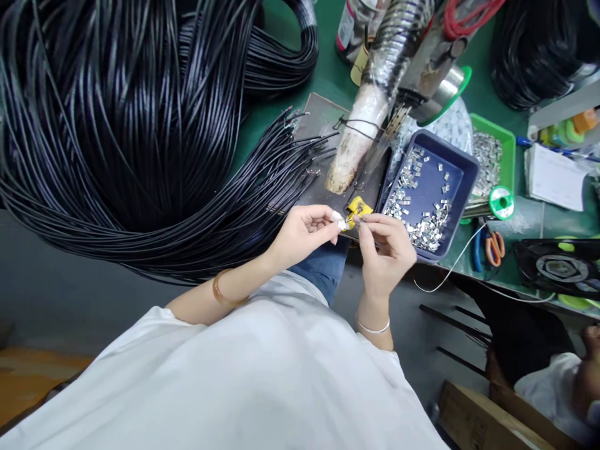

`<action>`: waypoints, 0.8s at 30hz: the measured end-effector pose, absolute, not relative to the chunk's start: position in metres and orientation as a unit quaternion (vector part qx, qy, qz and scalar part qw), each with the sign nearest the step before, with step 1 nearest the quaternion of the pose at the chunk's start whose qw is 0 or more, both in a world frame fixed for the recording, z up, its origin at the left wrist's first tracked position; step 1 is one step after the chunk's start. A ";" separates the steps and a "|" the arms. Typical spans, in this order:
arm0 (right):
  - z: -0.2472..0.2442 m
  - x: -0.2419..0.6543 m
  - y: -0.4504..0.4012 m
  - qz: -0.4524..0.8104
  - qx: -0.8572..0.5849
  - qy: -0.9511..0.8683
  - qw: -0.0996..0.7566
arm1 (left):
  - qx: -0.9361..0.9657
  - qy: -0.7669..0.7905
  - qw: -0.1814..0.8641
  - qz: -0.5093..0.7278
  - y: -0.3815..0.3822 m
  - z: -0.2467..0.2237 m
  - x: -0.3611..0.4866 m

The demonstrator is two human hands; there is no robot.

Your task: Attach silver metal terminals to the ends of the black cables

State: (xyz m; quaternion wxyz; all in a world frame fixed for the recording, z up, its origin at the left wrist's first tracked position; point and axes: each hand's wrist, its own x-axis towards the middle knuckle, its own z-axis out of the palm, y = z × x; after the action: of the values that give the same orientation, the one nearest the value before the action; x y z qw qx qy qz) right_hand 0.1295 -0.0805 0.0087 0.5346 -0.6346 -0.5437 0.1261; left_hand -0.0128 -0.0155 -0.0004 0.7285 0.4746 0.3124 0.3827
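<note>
My left hand (307,232) is closed in a pinch, with white wraps on its fingertips. A thin wire end (349,220) shows at those fingertips. Facing it, my right hand (387,247) also pinches, thumb against fingers; what lies between them is too small to make out. Just behind the fingertips sits a yellow piece (360,206) with dark marks, at the table edge. A large bundle of black cables (220,206) sweeps in from the left, its stripped ends lying on a dark board (323,115) near my left hand.
A blue tray (462,169) of small metal clips stands right of my right hand. Above my hands hangs a wrapped duct (354,140). Farther right are a green tray (509,140), a solder spool (501,203) and orange-handled pliers (495,248). Another person's arm (590,369) shows lower right.
</note>
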 end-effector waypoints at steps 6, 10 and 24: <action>-0.002 0.127 -0.074 0.185 -0.621 -0.540 0.538 | 0.524 0.328 0.676 0.400 -0.018 -0.004 -0.011; -0.003 0.130 -0.075 0.188 -0.615 -0.546 0.537 | 0.603 0.344 0.596 0.405 -0.019 -0.006 -0.013; -0.002 0.125 -0.082 0.172 -0.616 -0.556 0.531 | 0.734 0.320 0.449 0.397 -0.027 -0.010 -0.018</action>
State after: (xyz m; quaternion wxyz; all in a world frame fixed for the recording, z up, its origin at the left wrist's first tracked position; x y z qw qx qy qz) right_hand 0.1251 -0.0824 -0.0021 0.5309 -0.6156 -0.5564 0.1720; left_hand -0.0179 -0.0266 -0.0103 0.4485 0.7340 0.3195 0.3974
